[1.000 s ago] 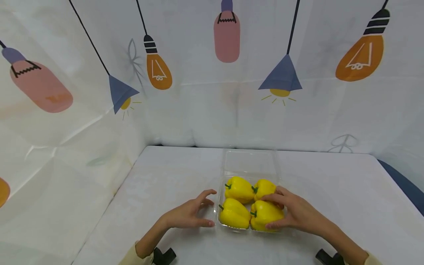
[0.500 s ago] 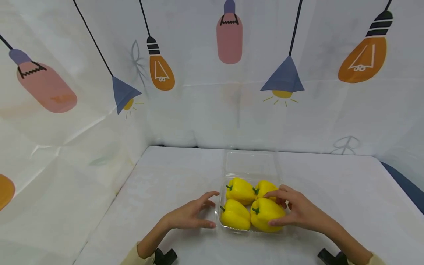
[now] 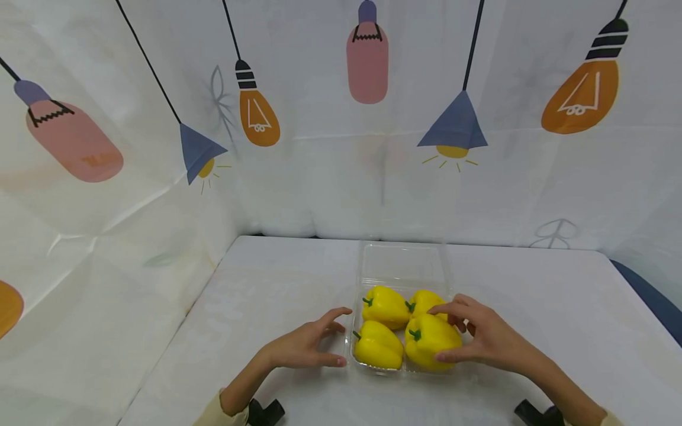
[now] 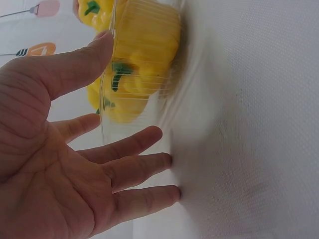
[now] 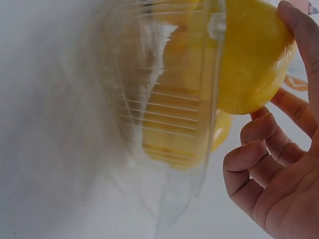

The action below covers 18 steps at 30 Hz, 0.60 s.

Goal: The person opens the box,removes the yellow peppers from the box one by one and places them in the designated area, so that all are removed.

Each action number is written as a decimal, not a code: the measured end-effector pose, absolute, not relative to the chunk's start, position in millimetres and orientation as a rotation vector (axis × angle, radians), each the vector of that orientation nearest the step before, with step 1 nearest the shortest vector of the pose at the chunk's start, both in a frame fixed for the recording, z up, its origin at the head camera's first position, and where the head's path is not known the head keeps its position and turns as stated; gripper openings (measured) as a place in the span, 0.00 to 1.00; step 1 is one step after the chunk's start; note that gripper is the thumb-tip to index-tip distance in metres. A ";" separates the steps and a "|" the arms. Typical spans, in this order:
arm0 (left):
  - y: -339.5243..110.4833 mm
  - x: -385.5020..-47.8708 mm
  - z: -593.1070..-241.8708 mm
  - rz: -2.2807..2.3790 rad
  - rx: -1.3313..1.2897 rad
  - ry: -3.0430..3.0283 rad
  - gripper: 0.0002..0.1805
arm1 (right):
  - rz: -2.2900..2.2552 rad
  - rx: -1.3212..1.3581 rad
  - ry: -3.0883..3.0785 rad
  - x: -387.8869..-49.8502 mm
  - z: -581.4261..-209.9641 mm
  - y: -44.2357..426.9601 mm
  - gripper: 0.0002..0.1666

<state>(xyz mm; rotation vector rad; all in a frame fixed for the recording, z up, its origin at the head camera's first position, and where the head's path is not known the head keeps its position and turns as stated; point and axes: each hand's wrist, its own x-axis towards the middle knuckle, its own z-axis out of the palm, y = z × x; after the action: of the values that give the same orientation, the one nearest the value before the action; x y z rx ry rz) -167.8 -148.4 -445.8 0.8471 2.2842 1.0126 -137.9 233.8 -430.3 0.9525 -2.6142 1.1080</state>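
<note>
- At front right of clear clamshell (image 3: 402, 262): right hand (image 3: 482, 332) grips yellow pepper (image 3: 430, 344), mostly above rim
- Beside its left edge: left hand (image 3: 302, 346), fingers released
- Three more peppers (image 3: 378, 346) inside

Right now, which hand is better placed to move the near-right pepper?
Right hand, likely: it pinches the near-right pepper, raised mostly above the container rim. The left hand is open on the container's left side, holding nothing.

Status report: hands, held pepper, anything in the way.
Right hand gripping near-right yellow pepper, most of it above the rim of the box. Left hand beside box, holding nothing. Lid folded back, out of the way.
</note>
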 end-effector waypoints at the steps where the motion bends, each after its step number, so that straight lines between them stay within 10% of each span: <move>1: -148.5 -167.9 -445.9 1.013 0.850 2.284 0.47 | 1.106 0.948 -2.603 -137.3 -428.5 234.6 0.35; 18: -148.0 -167.4 -444.6 1.005 0.834 2.292 0.47 | 0.998 0.730 -2.584 -130.0 -403.8 251.7 0.36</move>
<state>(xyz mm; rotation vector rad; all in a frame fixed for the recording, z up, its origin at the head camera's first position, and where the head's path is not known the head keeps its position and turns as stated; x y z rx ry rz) -167.4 -148.0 -444.6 0.8339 2.2920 1.0049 -130.0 251.7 -403.8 0.7305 -2.5838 0.9977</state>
